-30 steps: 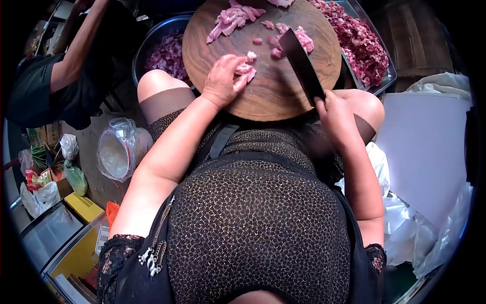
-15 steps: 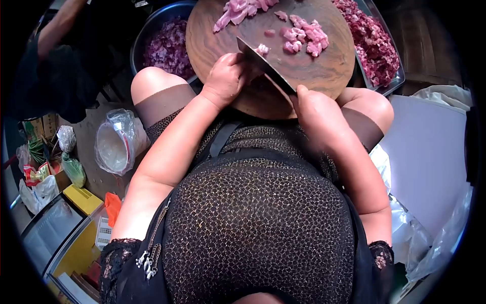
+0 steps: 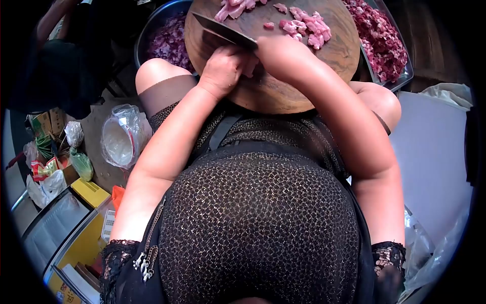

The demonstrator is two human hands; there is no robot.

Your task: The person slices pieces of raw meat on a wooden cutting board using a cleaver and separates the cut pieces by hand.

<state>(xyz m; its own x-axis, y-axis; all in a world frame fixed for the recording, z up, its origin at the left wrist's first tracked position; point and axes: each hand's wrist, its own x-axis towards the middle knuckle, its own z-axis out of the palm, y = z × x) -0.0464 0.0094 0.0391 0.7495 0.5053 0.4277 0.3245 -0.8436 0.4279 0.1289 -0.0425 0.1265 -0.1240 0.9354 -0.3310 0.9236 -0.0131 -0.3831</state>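
My right hand (image 3: 276,54) grips the handle end of a dark cleaver (image 3: 223,31), its blade slanting to the upper left over a round wooden board (image 3: 283,96). Just under the blade, my left hand (image 3: 224,70) is closed on a piece of pink meat (image 3: 249,66), mostly hidden by the fingers. Cut meat pieces (image 3: 316,30) lie at the board's right. Pale meat strips (image 3: 235,7) rest at its far edge, and one small piece (image 3: 269,25) sits alone between them.
A blue-rimmed bowl (image 3: 140,43) of chopped meat stands left of the board. To the right is a metal tray (image 3: 405,76) heaped with red meat. A lined bucket (image 3: 121,142) is on the left floor. Another person's arm (image 3: 50,20) shows at upper left.
The cleaver has swung from the board's right side leftward to above my left hand. My right arm now reaches across the board. The other person's arm has shifted up and left in view.
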